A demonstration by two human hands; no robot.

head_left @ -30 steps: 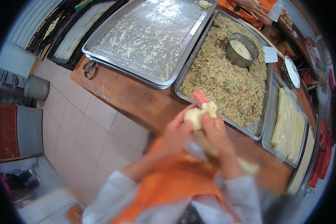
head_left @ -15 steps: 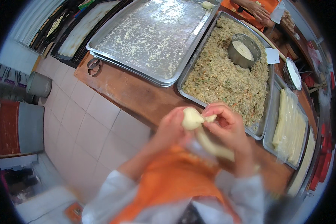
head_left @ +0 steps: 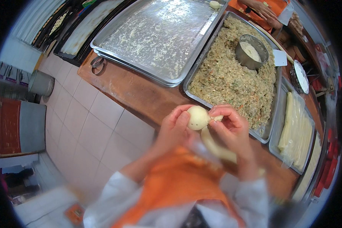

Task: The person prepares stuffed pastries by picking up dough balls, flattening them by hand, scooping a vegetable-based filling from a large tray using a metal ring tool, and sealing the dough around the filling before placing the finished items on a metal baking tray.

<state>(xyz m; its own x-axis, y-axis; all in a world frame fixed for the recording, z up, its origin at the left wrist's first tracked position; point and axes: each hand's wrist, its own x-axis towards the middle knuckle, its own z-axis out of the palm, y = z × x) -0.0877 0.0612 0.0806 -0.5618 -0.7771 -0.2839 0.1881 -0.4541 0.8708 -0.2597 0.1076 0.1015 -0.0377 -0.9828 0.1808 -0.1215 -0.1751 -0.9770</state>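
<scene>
Dough ball (head_left: 198, 117) — pale, smooth, round

Bright, even daylight-like light fills the scene, with pale glare spread over the large empty silver metal tray (head_left: 161, 36) and only soft shadows on the brown wooden counter (head_left: 135, 91). The fisheye lens bends straight edges near the rim, and a black vignette rings the picture. The orange apron (head_left: 178, 186) and white sleeves at the lower edge are soft and smeared, while the trays farther off look sharp.
</scene>
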